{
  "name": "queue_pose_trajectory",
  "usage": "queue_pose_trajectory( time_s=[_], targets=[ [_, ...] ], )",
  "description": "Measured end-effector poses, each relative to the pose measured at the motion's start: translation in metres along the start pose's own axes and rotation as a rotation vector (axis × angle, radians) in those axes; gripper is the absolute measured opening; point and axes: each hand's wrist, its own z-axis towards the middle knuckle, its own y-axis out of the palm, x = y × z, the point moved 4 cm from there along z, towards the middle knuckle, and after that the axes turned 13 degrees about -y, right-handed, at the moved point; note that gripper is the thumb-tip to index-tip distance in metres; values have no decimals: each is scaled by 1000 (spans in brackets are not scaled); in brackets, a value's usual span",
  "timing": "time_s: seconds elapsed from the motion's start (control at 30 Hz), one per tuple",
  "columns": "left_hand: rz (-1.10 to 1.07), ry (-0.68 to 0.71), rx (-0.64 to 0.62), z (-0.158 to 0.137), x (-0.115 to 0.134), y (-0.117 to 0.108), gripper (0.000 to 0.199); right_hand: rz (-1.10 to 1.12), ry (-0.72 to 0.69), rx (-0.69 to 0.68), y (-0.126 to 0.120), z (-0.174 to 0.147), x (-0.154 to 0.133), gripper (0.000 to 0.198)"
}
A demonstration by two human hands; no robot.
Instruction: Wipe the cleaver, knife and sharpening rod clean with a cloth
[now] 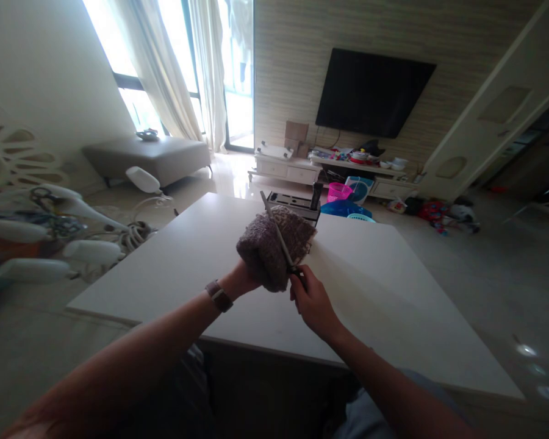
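Note:
A thick, folded brownish-purple towel (268, 244) with a pale pattern on its right side is held up over the white table. My left hand (243, 279) grips it from below and the left; the fingers are hidden under the cloth. In my right hand (312, 299) is a knife (279, 235), its dark handle in my closed fingers. The long, narrow grey blade points up and to the left, lying across the towel's face. Just behind the towel stands a black slotted case (295, 202) with an upright dark part at its right end, partly hidden.
The white table (375, 305) spreads beneath both hands. Beyond it are a pink basket (339, 192), a blue tub (345, 209) and a low TV cabinet (297, 174) with clutter. A chandelier-like lamp (91, 210) stands at the left, near a grey bench (150, 160).

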Motion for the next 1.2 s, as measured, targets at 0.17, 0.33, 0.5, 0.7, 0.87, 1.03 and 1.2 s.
queue_pose_trajectory(
  time_s=[0.17,0.33,0.5,0.7,0.87,1.03,1.2],
  targets=[
    [-211,-3,-60,8,2,8,63,-68,-24,-7,2,5,4,17],
    [-209,-16,-25,18,-1,5,76,261,173,-35,18,5,19,26],
    [-195,35,72,10,9,-12,35,641,368,108,19,7,18,38],
    [-193,36,59,6,19,-24,32,945,387,144,18,7,1,40],
    [-118,-44,9,9,17,-24,40,967,371,130,20,6,-3,40],
    [-5,-180,-59,19,3,-17,36,747,297,117,19,6,6,37],
    [-178,-168,-150,24,-12,7,48,217,125,19,16,6,11,22]
  ],
)
